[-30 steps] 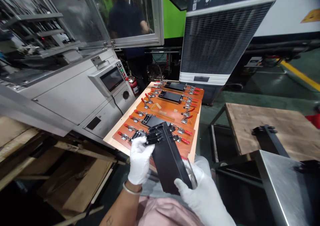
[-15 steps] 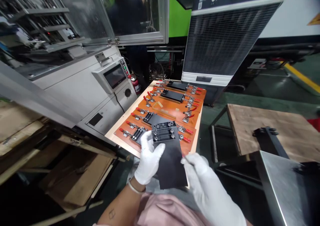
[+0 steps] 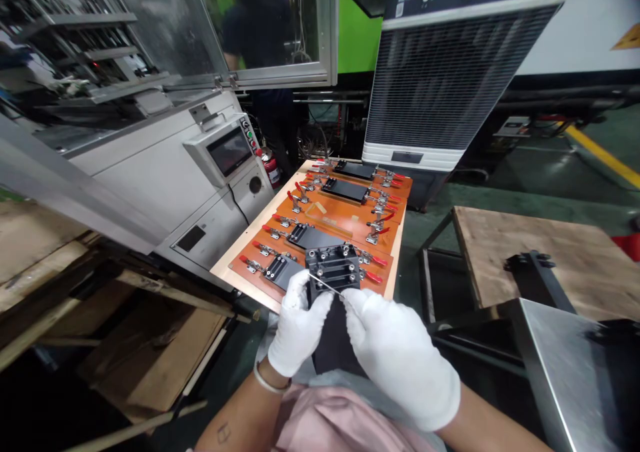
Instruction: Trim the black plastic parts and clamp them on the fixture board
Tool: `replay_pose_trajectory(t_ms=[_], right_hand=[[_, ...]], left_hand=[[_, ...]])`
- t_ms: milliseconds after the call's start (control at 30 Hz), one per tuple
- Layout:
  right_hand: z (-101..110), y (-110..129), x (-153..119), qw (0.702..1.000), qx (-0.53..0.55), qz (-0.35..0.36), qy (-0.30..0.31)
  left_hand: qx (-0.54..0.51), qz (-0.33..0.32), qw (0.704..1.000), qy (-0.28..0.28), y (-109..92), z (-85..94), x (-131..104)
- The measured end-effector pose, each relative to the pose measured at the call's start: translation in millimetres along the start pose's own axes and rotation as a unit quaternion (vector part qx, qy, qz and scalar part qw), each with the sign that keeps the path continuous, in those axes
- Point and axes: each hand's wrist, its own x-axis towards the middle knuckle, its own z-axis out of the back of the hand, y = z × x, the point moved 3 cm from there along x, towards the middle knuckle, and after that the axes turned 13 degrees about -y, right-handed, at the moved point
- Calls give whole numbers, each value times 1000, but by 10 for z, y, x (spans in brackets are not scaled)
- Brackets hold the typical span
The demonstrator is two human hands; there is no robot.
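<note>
A black plastic part (image 3: pixel 336 335) is held upright before me, its ribbed upper end dotted with several round metal inserts. My left hand (image 3: pixel 299 329), in a white glove, grips it by the left edge, thumb across the front. Gloved in white too, my right hand (image 3: pixel 400 355) closes around a thin metal tool (image 3: pixel 326 283). The tool's slim shaft crosses the part just below the ribbed end, its tip near my left fingers. Whether it touches the part I cannot tell. My right hand hides the tool's rear end and the part's right edge.
Behind the part, a wooden table (image 3: pixel 227 265) bears orange fixture boards (image 3: pixel 340 223) with red-handled toggle clamps and several black parts. At right are a wooden bench (image 3: pixel 540 239) and a metal surface (image 3: pixel 565 352). A machine (image 3: pixel 150 172) stands left; an air cooler (image 3: pixel 440 85) stands behind.
My right hand has moved up and left, bringing the thin metal tool from beside the part to across its front. The part has tilted slightly in my left hand.
</note>
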Motion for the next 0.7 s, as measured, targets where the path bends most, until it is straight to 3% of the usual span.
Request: replay_pose_trajectory(t_ms=[267, 500, 700], right_hand=[[-39, -198, 126, 992, 111, 15, 65], [-35, -161, 115, 989, 126, -18, 76], [15, -87, 132, 962, 218, 75, 146]], left_hand=[[77, -34, 995, 57, -68, 34, 17], [53, -17, 992, 112, -79, 49, 40], [-6, 12, 994, 106, -44, 23, 47]])
